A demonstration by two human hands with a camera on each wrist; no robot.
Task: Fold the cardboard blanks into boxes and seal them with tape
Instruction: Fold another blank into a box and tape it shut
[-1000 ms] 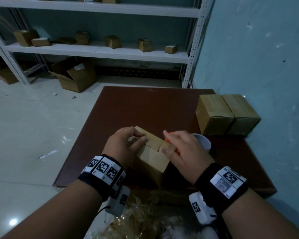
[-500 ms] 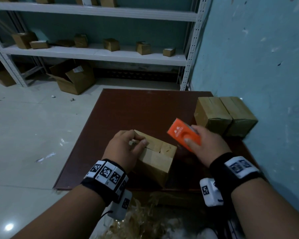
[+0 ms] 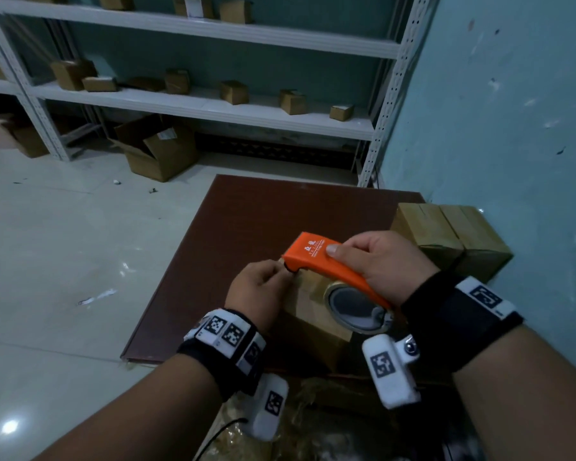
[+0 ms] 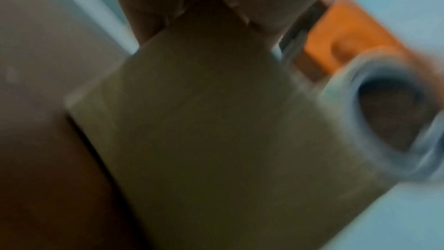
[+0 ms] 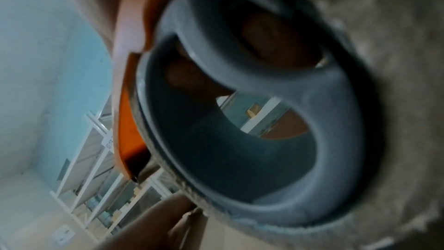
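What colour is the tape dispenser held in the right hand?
Orange; the tape dispenser shows best in the head view.

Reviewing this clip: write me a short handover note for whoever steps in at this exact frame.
Right hand: grips the orange tape dispenser, its front end held over the far edge of the box.
Left hand: on the box's far-left top corner, fingers pinching right at the dispenser's tip; whether they hold the tape end cannot be told.
Box stands folded at the near edge of the brown table. Two taped boxes sit by the wall on the right.
Done: this box folded, flaps down.
Left: run the tape along the top seam, cut it, set the box aside.
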